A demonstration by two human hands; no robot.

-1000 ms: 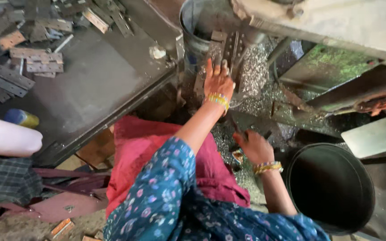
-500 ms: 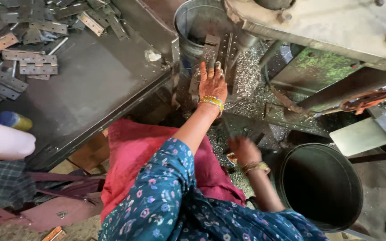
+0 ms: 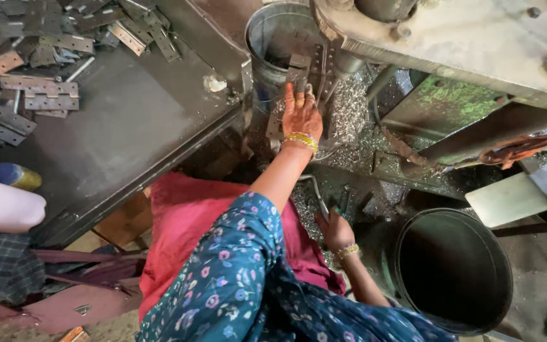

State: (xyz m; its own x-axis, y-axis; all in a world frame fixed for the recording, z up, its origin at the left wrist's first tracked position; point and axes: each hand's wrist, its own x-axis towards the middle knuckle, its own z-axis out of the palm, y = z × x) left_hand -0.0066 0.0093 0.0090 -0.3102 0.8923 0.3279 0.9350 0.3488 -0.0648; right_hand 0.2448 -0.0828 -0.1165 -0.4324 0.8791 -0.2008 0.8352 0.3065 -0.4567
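Steel hinge plates [image 3: 26, 76] lie heaped at the far left of a dark metal table [image 3: 128, 133]. Right of the table edge, the left hand [image 3: 301, 114] presses flat, fingers spread, on a metal part at the machine [image 3: 314, 69], amid metal shavings [image 3: 349, 107]. Lower, the right hand [image 3: 335, 229] grips a bent metal lever [image 3: 316, 193], fingers closed. A dark round bin [image 3: 454, 272] stands just beside it.

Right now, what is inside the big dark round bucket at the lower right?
The bucket looks dark inside; nothing shows on its visible wall. Its bottom is in shadow, so small contents cannot be ruled out.
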